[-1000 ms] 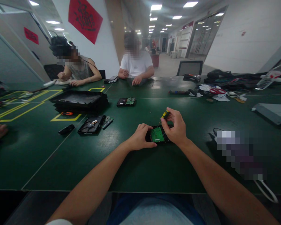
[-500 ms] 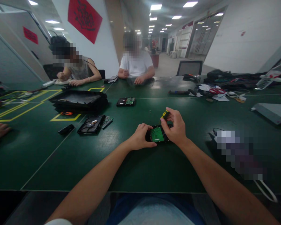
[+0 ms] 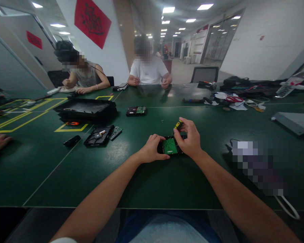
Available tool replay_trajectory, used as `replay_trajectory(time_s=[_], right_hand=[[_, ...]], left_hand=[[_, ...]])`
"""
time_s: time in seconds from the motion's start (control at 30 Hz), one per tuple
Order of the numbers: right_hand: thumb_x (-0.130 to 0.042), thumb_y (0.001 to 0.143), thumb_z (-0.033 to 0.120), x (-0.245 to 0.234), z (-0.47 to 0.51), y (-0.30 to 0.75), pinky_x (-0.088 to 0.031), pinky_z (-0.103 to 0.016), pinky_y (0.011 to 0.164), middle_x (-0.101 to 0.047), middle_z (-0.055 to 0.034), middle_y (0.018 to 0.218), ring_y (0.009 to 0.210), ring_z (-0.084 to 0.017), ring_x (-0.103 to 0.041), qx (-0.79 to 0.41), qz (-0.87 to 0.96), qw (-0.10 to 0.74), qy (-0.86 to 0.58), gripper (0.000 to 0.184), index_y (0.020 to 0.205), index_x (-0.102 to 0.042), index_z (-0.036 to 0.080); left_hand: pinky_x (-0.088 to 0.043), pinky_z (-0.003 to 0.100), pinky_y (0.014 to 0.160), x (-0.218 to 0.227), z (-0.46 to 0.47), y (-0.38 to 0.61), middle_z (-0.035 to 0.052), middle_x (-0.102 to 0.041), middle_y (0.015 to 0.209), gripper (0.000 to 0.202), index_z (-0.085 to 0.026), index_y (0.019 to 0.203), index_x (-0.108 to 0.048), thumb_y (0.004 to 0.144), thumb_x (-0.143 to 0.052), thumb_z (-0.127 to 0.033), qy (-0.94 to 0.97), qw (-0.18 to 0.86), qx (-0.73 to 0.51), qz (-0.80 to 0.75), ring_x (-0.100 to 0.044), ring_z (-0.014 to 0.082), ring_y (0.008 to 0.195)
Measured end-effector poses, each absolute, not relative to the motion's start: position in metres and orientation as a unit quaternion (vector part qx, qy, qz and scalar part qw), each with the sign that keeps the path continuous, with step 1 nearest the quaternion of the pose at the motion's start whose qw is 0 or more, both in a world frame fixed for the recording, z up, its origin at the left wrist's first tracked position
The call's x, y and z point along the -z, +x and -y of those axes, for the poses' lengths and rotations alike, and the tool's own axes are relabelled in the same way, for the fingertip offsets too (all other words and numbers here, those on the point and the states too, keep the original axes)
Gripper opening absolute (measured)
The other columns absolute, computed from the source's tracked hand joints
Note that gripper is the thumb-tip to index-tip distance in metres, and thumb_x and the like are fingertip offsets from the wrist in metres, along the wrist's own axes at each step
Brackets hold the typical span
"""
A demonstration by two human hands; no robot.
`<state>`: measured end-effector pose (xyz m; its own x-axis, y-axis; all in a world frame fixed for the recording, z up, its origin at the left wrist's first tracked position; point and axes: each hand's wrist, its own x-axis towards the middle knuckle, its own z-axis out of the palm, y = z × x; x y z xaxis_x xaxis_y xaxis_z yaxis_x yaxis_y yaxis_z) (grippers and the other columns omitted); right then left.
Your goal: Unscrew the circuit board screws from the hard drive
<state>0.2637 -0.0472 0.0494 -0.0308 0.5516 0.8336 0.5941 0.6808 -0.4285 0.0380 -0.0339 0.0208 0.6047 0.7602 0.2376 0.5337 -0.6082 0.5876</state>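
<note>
A hard drive lies on the green table in front of me, its green circuit board facing up. My left hand grips the drive's left end, thumb along the near edge and fingers over the far side. In my right hand is a small yellow and black screwdriver, pinched between thumb and fingers above the drive's right part. The screwdriver's tip is too small to make out against the drive. Just beyond the drive, a few tiny screws rest on the table.
An opened drive casing and a loose circuit board lie left, near stacked black trays. Another hard drive sits farther back. Right are a blurred-out item and a grey metal box. Two people sit opposite; another person's hand shows far left.
My hands, the drive and the screwdriver stay almost in place. Across the table, the person in white has drawn one hand up and to the right, apart from the other.
</note>
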Motion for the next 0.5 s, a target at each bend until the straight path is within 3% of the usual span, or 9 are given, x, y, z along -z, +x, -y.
replay_trajectory(time_s=[0.5], right_hand=[[-0.063,0.094,0.024,-0.0517,0.0496,0.2627,-0.064,-0.042,0.082,-0.063,-0.0092,0.124,0.088,-0.02,-0.069,0.005,0.737,0.555,-0.386,0.052,0.143,-0.047,0.029]], left_hand=[[-0.048,0.052,0.103,-0.0224,0.0342,0.0378,0.0109,-0.057,0.121,0.082,-0.021,0.132,-0.057,0.066,-0.087,-0.058,0.866,0.238,-0.24,-0.368,-0.053,0.0331,0.116]])
